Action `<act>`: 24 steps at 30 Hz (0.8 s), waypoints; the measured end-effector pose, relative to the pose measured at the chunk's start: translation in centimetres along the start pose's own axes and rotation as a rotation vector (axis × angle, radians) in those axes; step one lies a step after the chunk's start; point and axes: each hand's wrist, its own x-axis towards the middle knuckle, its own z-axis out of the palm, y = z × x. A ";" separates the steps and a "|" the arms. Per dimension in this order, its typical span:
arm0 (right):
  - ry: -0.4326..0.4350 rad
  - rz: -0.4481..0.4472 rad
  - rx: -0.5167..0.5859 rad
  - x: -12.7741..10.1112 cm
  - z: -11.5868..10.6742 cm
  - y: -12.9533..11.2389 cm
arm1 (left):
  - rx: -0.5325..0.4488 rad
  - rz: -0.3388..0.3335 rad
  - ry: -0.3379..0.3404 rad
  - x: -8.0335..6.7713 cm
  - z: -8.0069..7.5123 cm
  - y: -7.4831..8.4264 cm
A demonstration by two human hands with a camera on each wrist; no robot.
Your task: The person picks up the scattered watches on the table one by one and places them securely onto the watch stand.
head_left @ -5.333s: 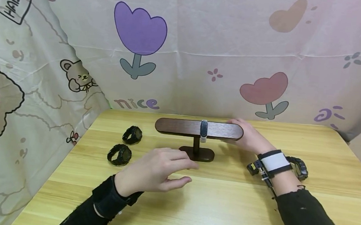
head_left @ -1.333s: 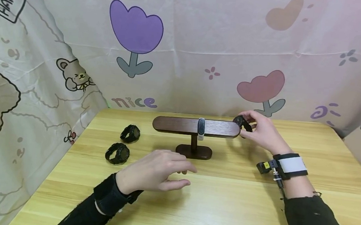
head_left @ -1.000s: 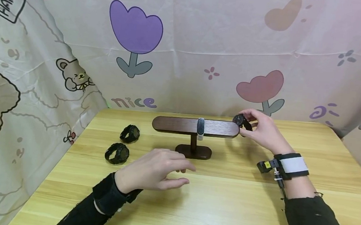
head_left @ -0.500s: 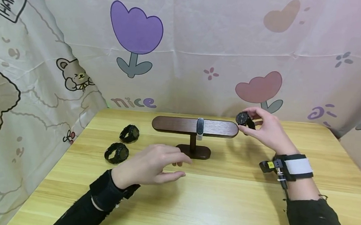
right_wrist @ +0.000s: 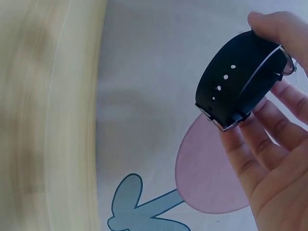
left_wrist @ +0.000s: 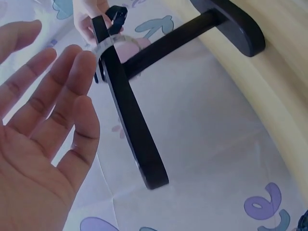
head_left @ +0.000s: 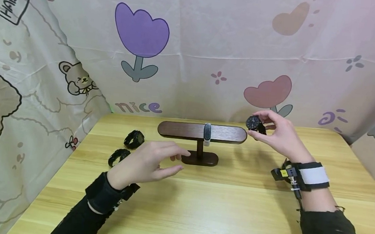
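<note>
My right hand [head_left: 284,135] pinches a black wristwatch [head_left: 254,123] just off the right end of a dark wooden watch stand [head_left: 182,130]. In the head view the watch's dial faces me; its buckled strap [right_wrist: 231,84], pierced with small holes, shows in the right wrist view. A fitness band [head_left: 207,133] with a pale strap sits around the stand's bar, right of centre. My left hand [head_left: 147,162] hovers in front of the stand's base, with its fingers loosely spread in the left wrist view and nothing in them.
Two more black watches lie left of the stand: the farther watch [head_left: 134,139] in full view, the nearer watch [head_left: 117,156] partly behind my left hand. A printed curtain [head_left: 190,87] hangs along the back and left of the wooden table [head_left: 219,210].
The right hand has picked up the watch from the table's right side and brought it to the bar's end, lately turning its dial forward. My left hand has drifted left and farther from me.
</note>
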 end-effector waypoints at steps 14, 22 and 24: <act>0.049 -0.072 0.001 -0.7 -0.5 0.0 | -0.022 -0.083 0.109 -0.9 -1.4 -1.5; 0.051 -0.063 0.029 -1.4 -0.8 -0.6 | -0.009 -0.150 0.152 -1.3 -1.9 -2.1; 0.053 -0.066 0.047 -1.6 -0.8 -0.6 | -0.003 -0.176 0.171 -1.3 -2.0 -2.3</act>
